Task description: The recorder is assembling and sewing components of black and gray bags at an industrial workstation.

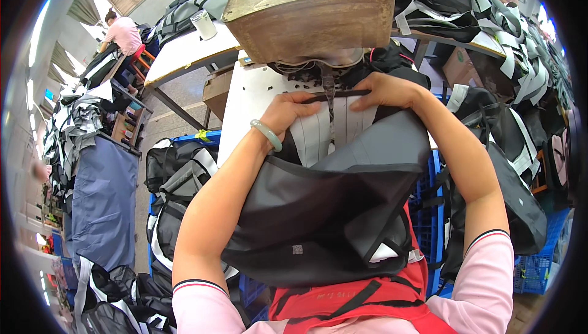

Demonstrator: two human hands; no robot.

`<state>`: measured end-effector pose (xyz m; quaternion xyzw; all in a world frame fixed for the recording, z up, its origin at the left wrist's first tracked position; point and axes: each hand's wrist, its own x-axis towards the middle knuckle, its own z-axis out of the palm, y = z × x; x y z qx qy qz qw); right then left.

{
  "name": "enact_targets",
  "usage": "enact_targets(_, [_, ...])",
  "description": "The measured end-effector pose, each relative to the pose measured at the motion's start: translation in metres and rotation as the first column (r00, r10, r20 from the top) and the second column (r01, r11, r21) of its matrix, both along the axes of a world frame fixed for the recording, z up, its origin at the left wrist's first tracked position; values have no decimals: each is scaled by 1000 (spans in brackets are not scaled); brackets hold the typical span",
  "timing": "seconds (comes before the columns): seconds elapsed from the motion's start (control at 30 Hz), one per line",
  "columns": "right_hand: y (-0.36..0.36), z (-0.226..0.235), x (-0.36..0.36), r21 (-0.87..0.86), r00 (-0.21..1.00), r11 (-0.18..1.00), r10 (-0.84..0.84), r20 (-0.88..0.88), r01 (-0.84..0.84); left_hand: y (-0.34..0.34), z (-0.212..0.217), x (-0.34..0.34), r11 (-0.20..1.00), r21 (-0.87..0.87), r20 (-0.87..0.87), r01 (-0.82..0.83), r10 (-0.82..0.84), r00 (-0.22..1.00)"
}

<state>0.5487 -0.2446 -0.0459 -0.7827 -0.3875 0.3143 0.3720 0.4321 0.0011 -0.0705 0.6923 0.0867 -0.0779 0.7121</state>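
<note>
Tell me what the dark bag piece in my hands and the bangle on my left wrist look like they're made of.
Dark bag piece: likely a coated synthetic fabric, smooth with a dull sheen, folding in soft creases. Bangle: pale green, glossy and slightly translucent, perhaps jade or glass; the picture cannot settle which.

Both hands are gripping a black-and-white fabric panel point(343, 168) under a sewing machine point(309, 12): the left hand point(288, 112), wearing a pale green bangle point(267, 134), is pinching its left edge, the right hand point(386, 92) is pressing its top strap.

White sewing table point(245, 98): dark bag panel point(343, 199) with white strips lying on it.
</note>
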Motion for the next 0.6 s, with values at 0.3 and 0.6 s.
enact_targets(0.3, [-35, -5, -64, -16, 985, 999, -37, 169, 40, 10, -17, -37, 997, -72, -17, -5, 4, 1000])
enact_targets(0.6, [-59, -33, -109, 85, 879, 980, -199, 434, 180, -12, -20, -63, 979, -205, -55, -9, -3, 998])
